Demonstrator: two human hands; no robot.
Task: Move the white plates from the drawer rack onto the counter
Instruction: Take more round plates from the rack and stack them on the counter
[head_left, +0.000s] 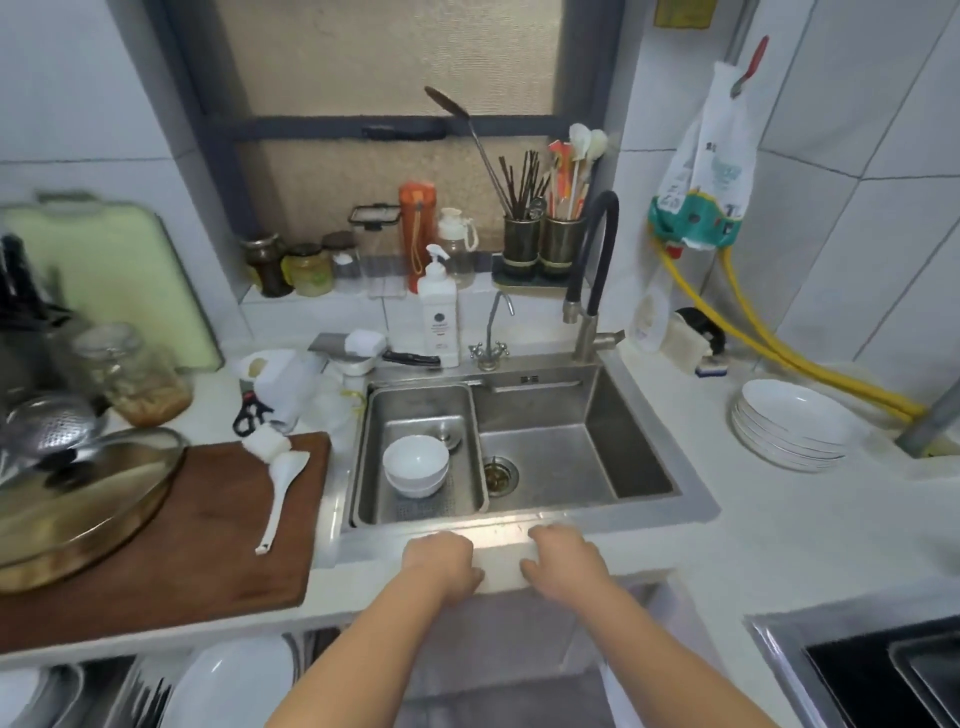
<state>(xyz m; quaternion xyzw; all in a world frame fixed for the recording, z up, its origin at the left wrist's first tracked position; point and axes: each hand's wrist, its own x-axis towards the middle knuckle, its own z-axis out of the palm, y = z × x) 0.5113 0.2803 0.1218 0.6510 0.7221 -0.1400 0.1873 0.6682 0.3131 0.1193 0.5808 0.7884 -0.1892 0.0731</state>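
Note:
A stack of several white plates (795, 426) rests on the white counter (779, 525) to the right of the sink. Below the counter at the bottom left, the pulled-out drawer rack (124, 691) holds a large white plate (234, 680) standing on edge, with other white dishes partly hidden at the far left. My left hand (441, 564) and my right hand (563, 561) both lie on the counter's front edge just before the sink, fingers curled over the edge, holding nothing.
A steel sink (582, 395) has a basket insert with stacked white bowls (415, 465). A wooden cutting board (171, 530) with a white rice paddle and a glass pot lid (78, 499) sits at left. A stovetop (878, 670) is at bottom right.

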